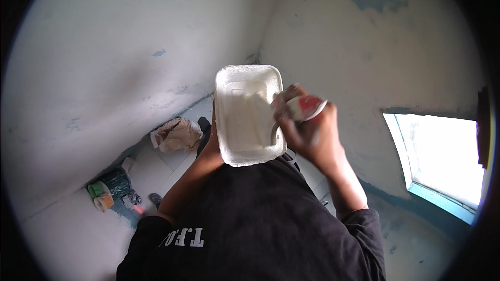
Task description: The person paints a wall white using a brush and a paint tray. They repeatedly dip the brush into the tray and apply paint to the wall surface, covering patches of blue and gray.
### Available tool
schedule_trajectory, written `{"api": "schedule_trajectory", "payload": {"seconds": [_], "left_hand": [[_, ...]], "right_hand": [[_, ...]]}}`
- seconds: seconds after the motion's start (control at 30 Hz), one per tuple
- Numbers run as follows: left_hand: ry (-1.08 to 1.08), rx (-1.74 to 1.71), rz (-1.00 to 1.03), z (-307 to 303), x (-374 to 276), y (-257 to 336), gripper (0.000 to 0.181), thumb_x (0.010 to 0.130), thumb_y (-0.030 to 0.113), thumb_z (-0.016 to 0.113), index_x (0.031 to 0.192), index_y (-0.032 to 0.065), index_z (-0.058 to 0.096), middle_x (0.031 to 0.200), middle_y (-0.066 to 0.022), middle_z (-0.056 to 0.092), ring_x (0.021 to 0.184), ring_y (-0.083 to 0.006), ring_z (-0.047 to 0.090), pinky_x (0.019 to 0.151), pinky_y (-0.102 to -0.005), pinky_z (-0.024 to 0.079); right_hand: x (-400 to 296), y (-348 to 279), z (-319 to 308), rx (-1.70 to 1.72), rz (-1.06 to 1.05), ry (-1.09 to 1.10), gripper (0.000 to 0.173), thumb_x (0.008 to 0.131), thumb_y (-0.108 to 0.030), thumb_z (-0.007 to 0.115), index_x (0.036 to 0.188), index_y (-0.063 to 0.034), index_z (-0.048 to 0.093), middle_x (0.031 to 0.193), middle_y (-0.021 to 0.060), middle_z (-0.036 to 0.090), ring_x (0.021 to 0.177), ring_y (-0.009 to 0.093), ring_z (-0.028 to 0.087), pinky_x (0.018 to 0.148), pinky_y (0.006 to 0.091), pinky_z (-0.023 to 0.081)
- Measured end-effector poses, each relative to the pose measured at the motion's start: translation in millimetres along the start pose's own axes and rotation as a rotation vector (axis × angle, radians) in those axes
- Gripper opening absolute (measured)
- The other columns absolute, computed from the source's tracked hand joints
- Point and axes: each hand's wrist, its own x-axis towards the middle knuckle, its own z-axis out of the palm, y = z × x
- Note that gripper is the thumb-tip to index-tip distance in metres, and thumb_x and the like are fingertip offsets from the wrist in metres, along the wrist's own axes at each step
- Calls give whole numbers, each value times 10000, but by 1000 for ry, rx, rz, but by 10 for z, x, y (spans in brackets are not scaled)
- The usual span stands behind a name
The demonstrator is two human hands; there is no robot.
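A white rectangular plastic tub, coated inside with whitish paste or paint, is held up before my chest. My left hand holds it from the left and underneath, mostly hidden behind the wall of the tub. Over the right rim, my right hand is closed round a blurred white-and-red object, perhaps a cup or a tool's handle; which one I cannot tell. A pale blurred shape inside the tub, left of my right fingers, may be part of a tool.
Patchy white walls meet in a corner ahead. A bright window is at right. Crumpled brown paper lies on the tiled floor by the left wall. Further back stand a dark speckled bucket, a green roll and an orange-brown roll.
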Motion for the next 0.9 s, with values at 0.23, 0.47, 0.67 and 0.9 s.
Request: {"api": "schedule_trajectory", "payload": {"seconds": [0.23,0.47,0.67,0.9], "left_hand": [[0,-42,53,28,66,61,511,1042,364,515,1430,48,413,1304,-147,549,1192,-235,585,981,-399,535],[66,-316,-107,23,64,-23,530,1063,395,446,1467,59,377,1371,-150,522,1226,-241,568,1010,-411,526],[-44,-213,-1,-39,68,26,690,1034,584,374,1484,61,374,1415,-150,504,1247,-272,557,1069,-458,476],[0,494,263,35,136,-34,622,1052,525,366,1462,58,393,1390,-137,516,1246,-261,543,1067,-448,474]], "right_hand": [[255,7,59,22,104,164,109,862,-80,691,938,-21,640,673,146,646,621,307,692,596,349,539],[72,-22,161,91,43,31,195,834,-120,722,988,-35,640,779,181,659,739,390,674,656,394,547],[186,4,-43,-38,84,109,138,856,-99,710,945,-30,631,706,163,655,648,335,695,591,360,543],[84,-1,154,44,-30,71,96,839,-55,667,900,17,686,816,119,681,681,224,681,667,307,529]]}}
